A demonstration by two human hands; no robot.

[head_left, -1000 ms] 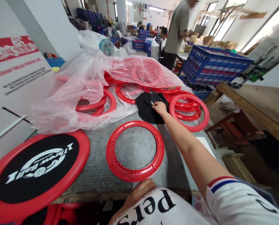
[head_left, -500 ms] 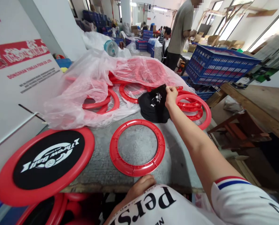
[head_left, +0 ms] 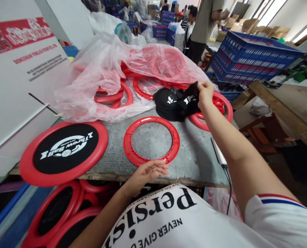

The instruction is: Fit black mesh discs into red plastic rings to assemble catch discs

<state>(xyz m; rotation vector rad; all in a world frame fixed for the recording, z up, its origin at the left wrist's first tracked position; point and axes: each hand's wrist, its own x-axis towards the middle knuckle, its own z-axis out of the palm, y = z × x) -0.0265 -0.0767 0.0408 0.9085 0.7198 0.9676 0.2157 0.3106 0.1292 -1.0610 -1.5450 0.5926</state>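
My right hand pinches the edge of a black printed fabric disc, lifting it off a pile of similar black fabric discs on the table. My left hand hovers at the near rim of a red plastic ring, fingers stretched out and holding nothing. The ring lies on the grey tabletop in front of me, its ribbed side up. To the left, a red-rimmed disc with a black "Throw Ball" centre lies at the table's front edge, overhanging it.
Clear plastic sheeting covers many red rings at the back. More red rings lie beyond my right hand. Several finished-looking discs are stacked below the table at left. Blue crates stand at the right, near a person.
My right hand has moved right, drawing the fabric disc away from the pile. My left hand has come up from the table edge to the ring's near rim. The view has tilted down.
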